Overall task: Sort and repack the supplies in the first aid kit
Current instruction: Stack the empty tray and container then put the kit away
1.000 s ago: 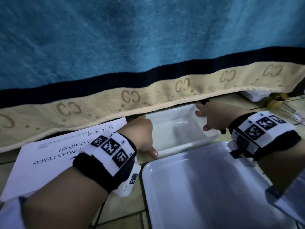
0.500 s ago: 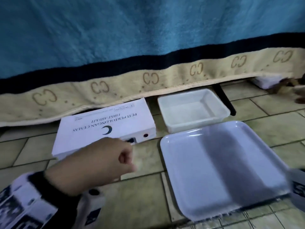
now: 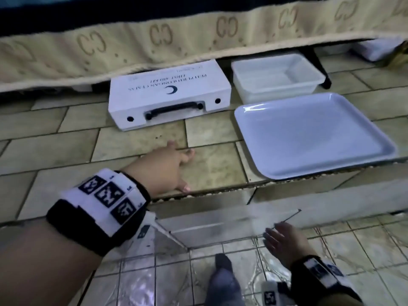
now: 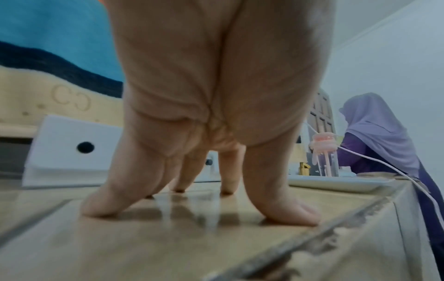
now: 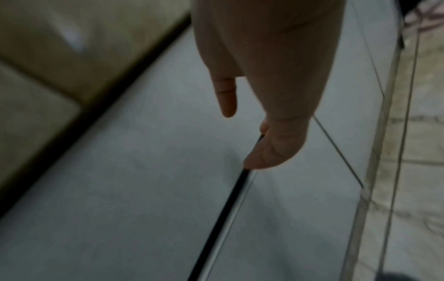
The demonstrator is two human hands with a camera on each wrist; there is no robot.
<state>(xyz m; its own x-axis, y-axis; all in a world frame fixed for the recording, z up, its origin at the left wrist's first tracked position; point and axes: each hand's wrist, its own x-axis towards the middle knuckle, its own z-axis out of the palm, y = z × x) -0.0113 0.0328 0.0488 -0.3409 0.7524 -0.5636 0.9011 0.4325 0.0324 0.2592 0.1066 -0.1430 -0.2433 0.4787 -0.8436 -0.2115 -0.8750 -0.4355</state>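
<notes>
First aid kit (image 3: 170, 96) closed on tiled ledge (image 3: 136, 142), just beyond left hand (image 3: 163, 168), fingers spread flat on tile, right hand (image 3: 284, 241) relaxed, empty, white tray (image 3: 309, 138) right.

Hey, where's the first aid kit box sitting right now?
In the head view the white first aid kit box lies closed on the tiled ledge, left of the white tub, its far edge under the beige blanket border, beyond the left hand.
</notes>
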